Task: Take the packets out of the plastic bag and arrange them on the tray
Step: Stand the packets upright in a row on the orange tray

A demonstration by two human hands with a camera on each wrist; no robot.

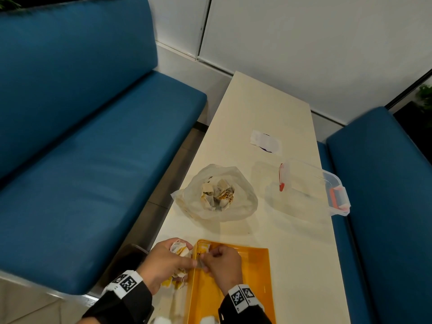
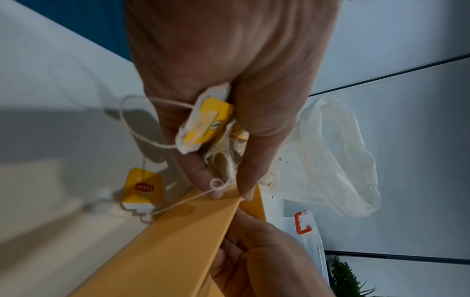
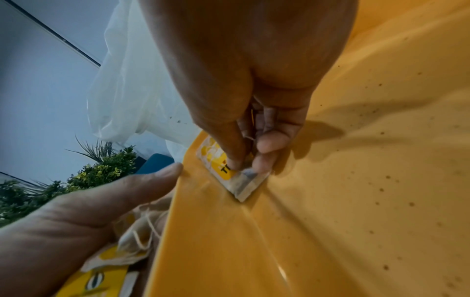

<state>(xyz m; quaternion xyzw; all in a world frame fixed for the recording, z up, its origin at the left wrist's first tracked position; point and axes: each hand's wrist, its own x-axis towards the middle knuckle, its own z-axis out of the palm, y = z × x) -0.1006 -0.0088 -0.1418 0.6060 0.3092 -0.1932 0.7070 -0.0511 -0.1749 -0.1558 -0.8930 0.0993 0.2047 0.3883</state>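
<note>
One packet (image 3: 239,176) pinched by right hand (image 1: 224,265) onto tray (image 1: 252,277); bundle (image 2: 211,128) clutched in left hand (image 1: 161,263); release judged next.

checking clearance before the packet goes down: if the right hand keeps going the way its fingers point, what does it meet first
Probably the tray floor: the right hand points down with its packet apparently already touching it.

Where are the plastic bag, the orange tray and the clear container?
plastic bag (image 1: 243,206): head view, its crumpled right side.
orange tray (image 1: 254,277): head view, bare floor right of the hands.
clear container (image 1: 311,183): head view, its transparent lid.
</note>
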